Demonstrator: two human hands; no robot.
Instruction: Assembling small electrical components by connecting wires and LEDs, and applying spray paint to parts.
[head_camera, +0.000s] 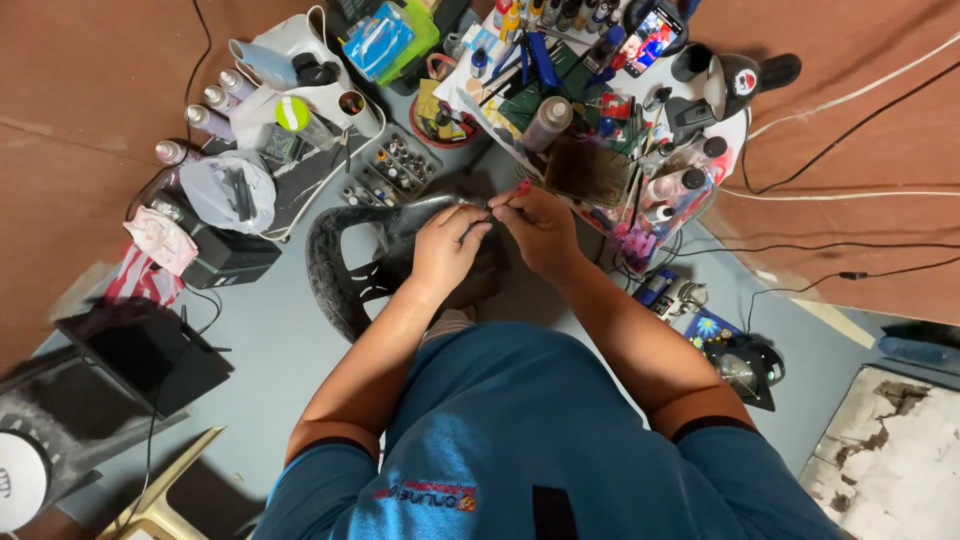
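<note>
Left hand (445, 245) steadies the dark curved shell (335, 265). Right hand (540, 225), just beside it, pinches a red-tipped brush (508, 196), slanting up-right.

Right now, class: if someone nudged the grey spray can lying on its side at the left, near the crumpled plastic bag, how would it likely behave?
The grey spray can looks cylindrical and lies on its side, so it would probably roll rather than slide. Its smooth body may be slippery to pinch. The plastic bag beside it would likely stop a roll that way.

Spray cans (205, 110) lie left of the crowded tray (600, 140), apparently beyond both hands.
</note>
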